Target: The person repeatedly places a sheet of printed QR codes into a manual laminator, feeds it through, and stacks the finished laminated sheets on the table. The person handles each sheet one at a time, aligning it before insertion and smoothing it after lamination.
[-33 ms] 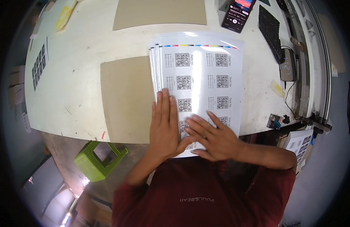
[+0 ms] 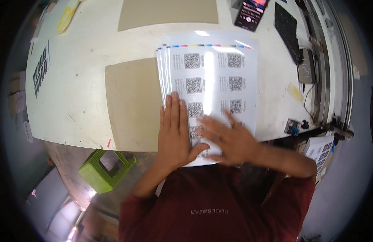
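A stack of glossy white printed sheets (image 2: 247, 64) lies on the table, slightly fanned along its left edge. Rows of square black codes and a strip of coloured bars are printed on the top one. My left hand (image 2: 173, 135) rests flat along the stack's left side, fingers stretched out together and thumb out to the right. Over the lower part of the same sheets is my right hand (image 2: 231, 139), fingers spread and blurred by motion; whether it touches the top sheet I cannot tell. A tan board (image 2: 130, 105) shows to the left, partly covered by the stack.
Another tan board (image 2: 168, 14) lies at the far side of the white table (image 2: 79, 80). A phone (image 2: 251, 16), a black keyboard (image 2: 286, 30) and a digital clock (image 2: 306, 68) are at the right. Below the table's edge stands a green stool (image 2: 99, 173).
My right hand has become blurred, with its fingers shifted a little over the sheets. My left hand stays flat in place. The whole view has shifted slightly.
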A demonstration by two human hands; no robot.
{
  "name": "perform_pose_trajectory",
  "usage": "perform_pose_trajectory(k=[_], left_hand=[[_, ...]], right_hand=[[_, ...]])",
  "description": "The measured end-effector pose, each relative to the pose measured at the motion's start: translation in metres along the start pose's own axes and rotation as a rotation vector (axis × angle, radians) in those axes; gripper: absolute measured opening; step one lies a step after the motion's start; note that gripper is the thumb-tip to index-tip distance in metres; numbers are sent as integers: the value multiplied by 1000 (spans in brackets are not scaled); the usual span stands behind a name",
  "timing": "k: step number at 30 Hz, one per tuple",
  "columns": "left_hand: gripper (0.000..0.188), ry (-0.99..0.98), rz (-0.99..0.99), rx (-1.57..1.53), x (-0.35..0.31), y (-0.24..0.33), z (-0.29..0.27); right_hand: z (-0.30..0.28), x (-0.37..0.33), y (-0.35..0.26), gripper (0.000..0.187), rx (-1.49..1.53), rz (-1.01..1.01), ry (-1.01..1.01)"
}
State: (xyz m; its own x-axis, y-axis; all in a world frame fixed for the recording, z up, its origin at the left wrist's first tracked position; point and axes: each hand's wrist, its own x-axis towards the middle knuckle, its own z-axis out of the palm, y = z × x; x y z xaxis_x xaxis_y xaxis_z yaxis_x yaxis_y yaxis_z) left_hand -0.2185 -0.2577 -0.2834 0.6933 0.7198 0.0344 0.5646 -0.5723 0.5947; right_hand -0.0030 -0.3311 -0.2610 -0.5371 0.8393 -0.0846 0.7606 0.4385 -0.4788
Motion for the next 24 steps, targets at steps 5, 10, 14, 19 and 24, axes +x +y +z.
perform_pose_trajectory(k=[5, 10, 14, 19, 24], left_hand=[[103, 19, 37, 53, 3, 0, -1], [98, 48, 10, 117, 5, 7, 2], [98, 48, 37, 75, 6, 9, 1], [66, 431, -119, -438, -16, -38, 5], [40, 278, -138, 371, -7, -81, -23]], right_hand=[[-52, 80, 136, 87, -381, 405, 379], [-12, 0, 58, 91, -300, 358, 295], [15, -97, -37, 90, 13, 317, 48], [-16, -261, -19, 68, -194, 1139, 784], [12, -542, -29, 85, -454, 2285, 409]])
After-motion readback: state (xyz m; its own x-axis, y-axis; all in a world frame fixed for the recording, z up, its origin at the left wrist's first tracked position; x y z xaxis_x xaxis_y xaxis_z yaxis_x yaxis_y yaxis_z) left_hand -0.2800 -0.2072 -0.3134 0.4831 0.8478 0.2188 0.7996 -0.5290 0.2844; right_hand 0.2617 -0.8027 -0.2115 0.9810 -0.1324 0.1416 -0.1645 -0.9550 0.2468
